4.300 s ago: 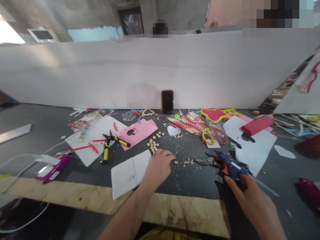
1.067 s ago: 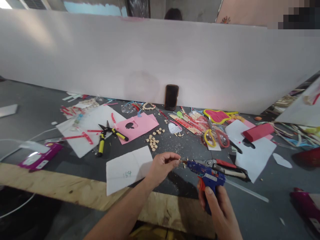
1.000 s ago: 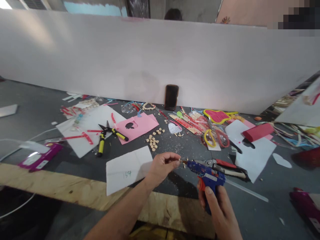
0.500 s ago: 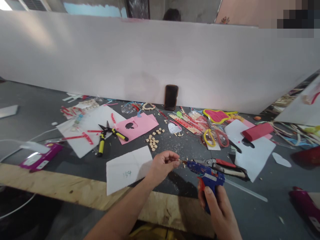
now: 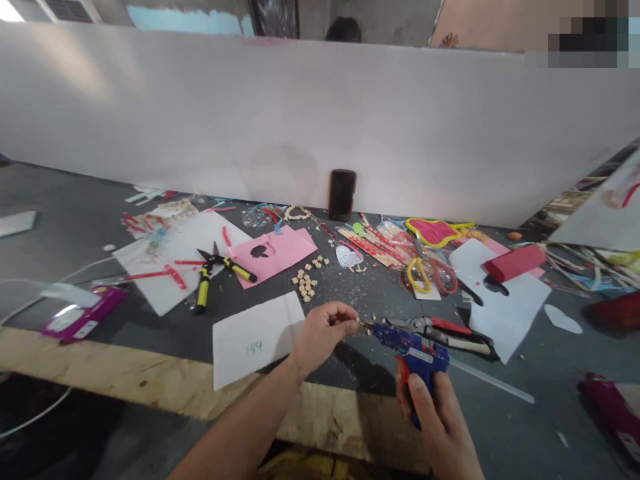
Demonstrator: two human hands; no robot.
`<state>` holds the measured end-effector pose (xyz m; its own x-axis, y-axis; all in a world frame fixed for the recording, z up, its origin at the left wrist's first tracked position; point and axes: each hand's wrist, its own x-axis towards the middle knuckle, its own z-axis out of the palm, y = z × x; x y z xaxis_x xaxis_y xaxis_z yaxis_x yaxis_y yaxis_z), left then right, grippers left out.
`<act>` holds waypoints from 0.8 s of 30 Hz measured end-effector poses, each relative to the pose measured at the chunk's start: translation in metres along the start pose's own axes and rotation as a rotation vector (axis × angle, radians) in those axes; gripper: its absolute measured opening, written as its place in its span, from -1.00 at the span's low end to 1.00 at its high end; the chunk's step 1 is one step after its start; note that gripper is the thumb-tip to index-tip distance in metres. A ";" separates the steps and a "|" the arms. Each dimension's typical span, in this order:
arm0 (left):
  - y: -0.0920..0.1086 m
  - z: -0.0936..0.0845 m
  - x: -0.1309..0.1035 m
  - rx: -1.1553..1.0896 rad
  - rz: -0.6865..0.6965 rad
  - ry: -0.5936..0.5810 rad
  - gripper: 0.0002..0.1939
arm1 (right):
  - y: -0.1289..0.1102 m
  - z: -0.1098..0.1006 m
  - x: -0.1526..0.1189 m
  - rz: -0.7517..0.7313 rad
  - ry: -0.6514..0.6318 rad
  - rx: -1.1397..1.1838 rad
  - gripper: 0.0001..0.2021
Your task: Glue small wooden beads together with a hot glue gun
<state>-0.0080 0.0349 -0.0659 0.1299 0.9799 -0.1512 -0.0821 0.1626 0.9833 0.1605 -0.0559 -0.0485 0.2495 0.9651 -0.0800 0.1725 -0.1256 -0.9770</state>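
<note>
My right hand (image 5: 435, 407) is closed around the handle of a blue glue gun (image 5: 417, 357) with a red trigger. A clear glue stick (image 5: 493, 380) sticks out of its back end. The nozzle points left and meets the fingertips of my left hand (image 5: 325, 333). Those fingers are pinched together, and whatever small thing sits between them is too tiny to make out. Just beyond my left hand lies a loose cluster of small pale wooden pieces (image 5: 306, 283). A white card (image 5: 257, 343) with a handwritten number rests beside my left forearm.
Red-handled pliers (image 5: 450, 333) lie right behind the glue gun. Yellow-and-black pliers (image 5: 203, 287), a pink paper (image 5: 280, 257) and scissors (image 5: 420, 277) are farther off. A phone (image 5: 343, 195) leans on the white partition (image 5: 200, 120). Purple power strips (image 5: 83, 317) stand at both sides.
Almost nothing differs. Both hands and the glue gun hold nearly the same place, with the nozzle still at my left fingertips.
</note>
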 end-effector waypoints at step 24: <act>-0.004 -0.007 0.002 0.083 0.065 0.143 -0.83 | 0.022 -0.074 0.063 0.135 0.235 -0.193 -0.62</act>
<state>-0.0143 0.0366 -0.0711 -0.0157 0.9954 -0.0946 -0.0032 0.0946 0.9955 0.2508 -0.0150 -0.0607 0.4912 0.8603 -0.1362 0.2947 -0.3113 -0.9035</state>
